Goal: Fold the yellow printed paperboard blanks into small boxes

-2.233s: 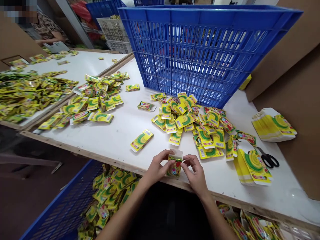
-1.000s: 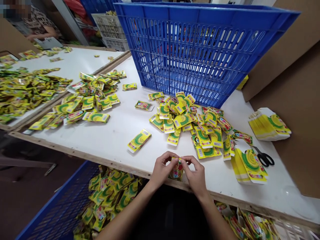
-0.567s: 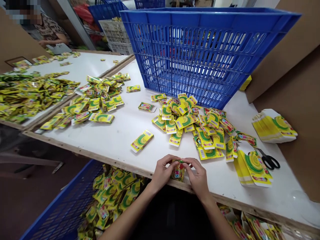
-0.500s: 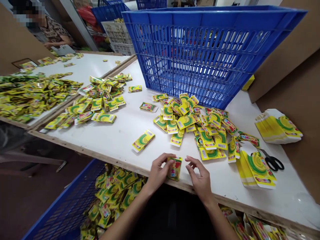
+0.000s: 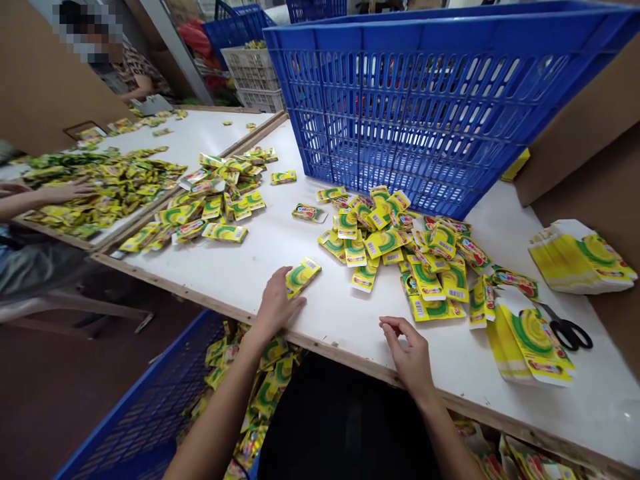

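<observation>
My left hand [image 5: 278, 305] is at the near left end of a small yellow-and-green carton [image 5: 304, 275] lying flat on the white table. Its fingers cover part of that end, while the thumb stands apart on the near side. Whether the fingertips touch the carton I cannot tell. Over the table's front edge, my right hand [image 5: 409, 350] has its fingers loosely bent and nothing visible in them. Beyond it lies a heap of similar cartons [image 5: 383, 243], some with white end flaps showing.
A large blue crate [image 5: 425, 120] stands behind the heap. Flat carton stacks [image 5: 530, 340] and black-handled scissors [image 5: 570, 333] lie on the right. Another blue crate [image 5: 135, 407] holds cartons below the table edge. On the left, a co-worker's hand [image 5: 67, 191] rests on a packet pile.
My left hand has moved left and away from me to the lone carton; the carton it held is no longer in sight. A co-worker's hand has appeared on the left. The view has shifted.
</observation>
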`<control>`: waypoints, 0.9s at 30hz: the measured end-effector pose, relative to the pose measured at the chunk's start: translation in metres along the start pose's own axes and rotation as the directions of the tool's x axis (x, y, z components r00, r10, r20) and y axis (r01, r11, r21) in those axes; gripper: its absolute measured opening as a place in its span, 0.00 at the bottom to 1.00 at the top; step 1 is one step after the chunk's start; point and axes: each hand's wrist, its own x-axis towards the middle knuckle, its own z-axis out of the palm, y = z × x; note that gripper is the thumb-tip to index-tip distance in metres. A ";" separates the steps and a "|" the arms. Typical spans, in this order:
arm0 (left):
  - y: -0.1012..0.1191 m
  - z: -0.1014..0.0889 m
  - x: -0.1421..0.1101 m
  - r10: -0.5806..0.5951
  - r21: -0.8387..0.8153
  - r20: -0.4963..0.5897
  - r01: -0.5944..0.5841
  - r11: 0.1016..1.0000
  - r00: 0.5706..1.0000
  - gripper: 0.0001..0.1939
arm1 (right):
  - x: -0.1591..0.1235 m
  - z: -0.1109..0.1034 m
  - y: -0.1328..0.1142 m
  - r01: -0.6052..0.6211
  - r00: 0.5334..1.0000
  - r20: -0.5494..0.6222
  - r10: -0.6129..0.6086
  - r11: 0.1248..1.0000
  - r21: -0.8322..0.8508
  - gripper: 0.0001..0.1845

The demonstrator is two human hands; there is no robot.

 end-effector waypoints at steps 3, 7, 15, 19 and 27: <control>0.018 0.009 0.010 0.028 0.016 0.058 -0.029 0.999 0.998 0.23 | -0.003 0.000 0.000 0.087 0.996 -0.025 -0.089 0.993 -0.074 0.10; 0.059 -0.012 -0.006 0.196 -0.105 0.189 -0.179 0.978 0.962 0.16 | -0.003 0.009 -0.010 0.305 0.952 0.042 -0.303 0.933 -0.191 0.14; 0.112 0.008 -0.023 0.212 -0.669 0.263 0.019 0.743 0.941 0.29 | -0.002 0.023 -0.010 0.044 0.999 -0.023 -0.042 0.994 0.098 0.18; 0.108 0.040 -0.032 0.202 -0.844 0.209 0.073 0.532 0.957 0.21 | -0.005 0.014 0.001 -0.119 0.983 -0.103 0.153 0.953 0.278 0.19; 0.104 0.052 -0.046 0.214 -0.849 0.297 0.154 0.506 0.931 0.20 | -0.006 0.008 0.003 -0.199 0.980 0.043 0.195 0.932 0.303 0.20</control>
